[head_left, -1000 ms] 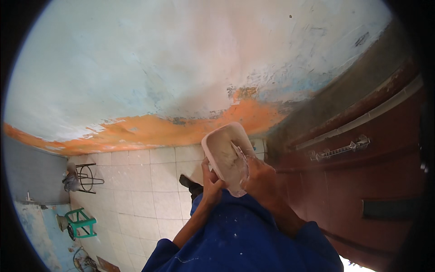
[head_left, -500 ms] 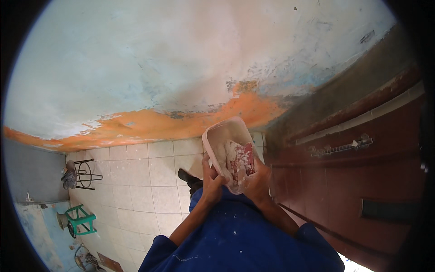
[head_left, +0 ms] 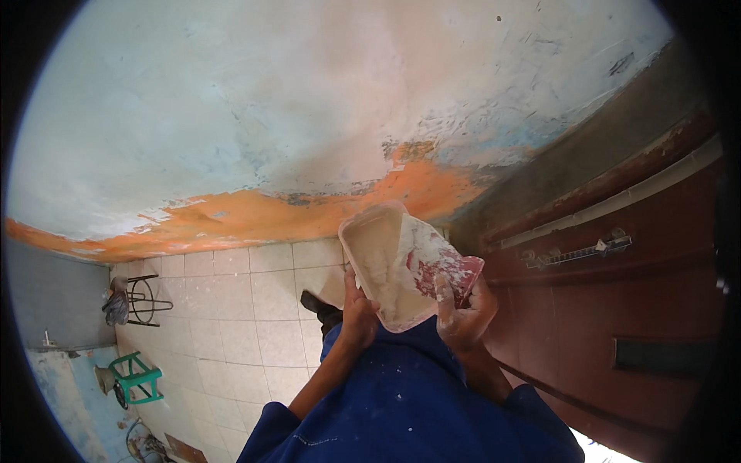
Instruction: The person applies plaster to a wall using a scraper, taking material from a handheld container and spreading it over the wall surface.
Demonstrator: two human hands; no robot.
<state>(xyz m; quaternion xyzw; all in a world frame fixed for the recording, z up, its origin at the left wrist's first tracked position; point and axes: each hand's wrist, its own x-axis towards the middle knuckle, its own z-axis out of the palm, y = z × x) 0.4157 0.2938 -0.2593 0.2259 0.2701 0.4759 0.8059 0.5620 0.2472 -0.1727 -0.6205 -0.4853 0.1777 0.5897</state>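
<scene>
My left hand (head_left: 358, 316) grips the near left side of a pale plastic tub (head_left: 349, 231), which holds whitish putty (head_left: 377, 262). The tub is tilted a little and hangs in front of my body. In my right hand (head_left: 468, 310) is a flat red putty scraper (head_left: 468, 270), smeared white over much of its face. The scraper lies across the tub's right rim, its putty-covered end over the opening. My right thumb presses on its face; the other fingers are mostly hidden under it. White residue coats the right fingers.
Ahead rises a wall (head_left: 309, 100) with patchy whitish coating above an orange strip (head_left: 255, 216). A dark red door (head_left: 556, 324) with a metal bolt (head_left: 579, 251) stands at the right. On the tiled floor (head_left: 231, 339), a black-framed stool (head_left: 147, 301) and a green stool (head_left: 140, 380) stand at the left.
My right hand has moved right with the scraper, drawing it from inside the tub onto the right rim. More of the putty shows. The left hand still holds the tub.
</scene>
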